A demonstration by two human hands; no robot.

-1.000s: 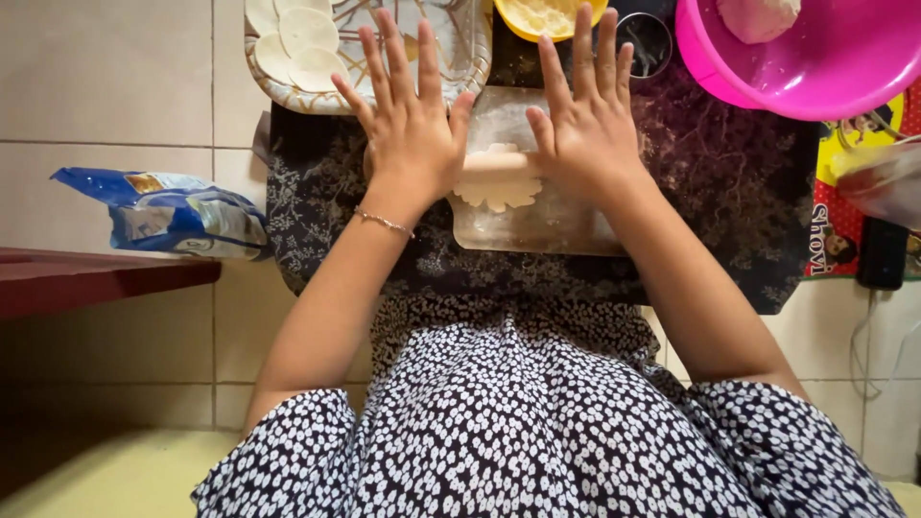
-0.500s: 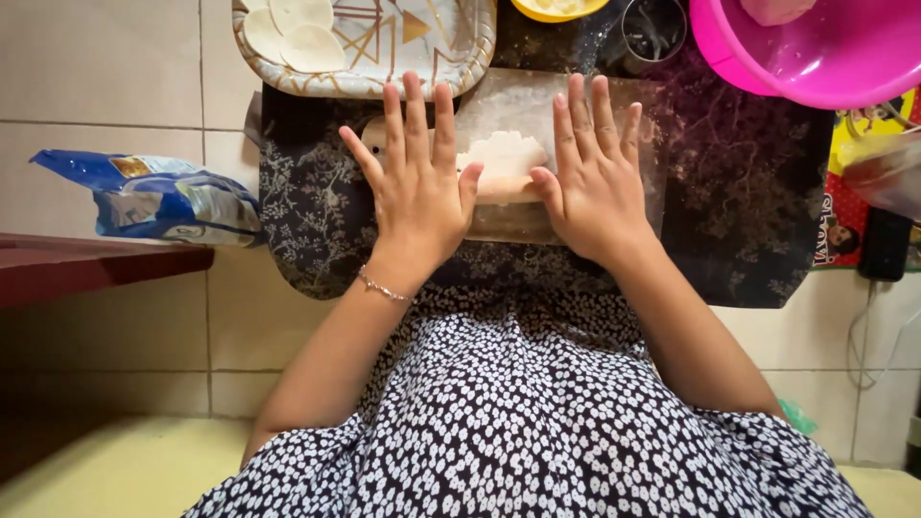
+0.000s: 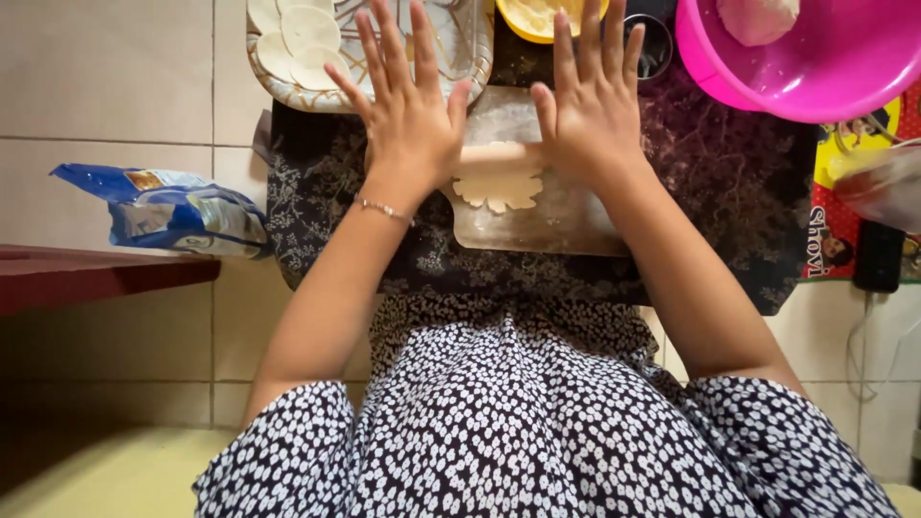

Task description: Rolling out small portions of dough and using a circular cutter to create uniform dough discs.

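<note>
Head view: both hands flat over a rolling pin and dough

Head camera is looking straight down, and we are seeing a pale rolling pin [image 3: 499, 158] lying across a floured wooden board [image 3: 537, 216], with a flat, scallop-edged piece of dough [image 3: 499, 189] just under it on the side nearer the person. We are watching the left hand [image 3: 408, 125] pressing its palm on the pin's left end and the right hand [image 3: 590, 120] pressing on its right end; neither grip is closing on anything, since the fingers of both are spread apart and stretched out flat. A thin bracelet [image 3: 384, 208] is circling the left wrist. The board is sitting on a dark floral cloth [image 3: 729, 192] spread over tiled floor [image 3: 106, 86]. Beyond the left hand, we are seeing a patterned tray [image 3: 460, 58] holding round dough discs [image 3: 302, 38]. Beyond the right hand, a yellow dish [image 3: 528, 19] is showing, and a pink bowl [image 3: 825, 67] is standing further right. A blue packet [image 3: 163, 206] is lying well to the left.
</note>
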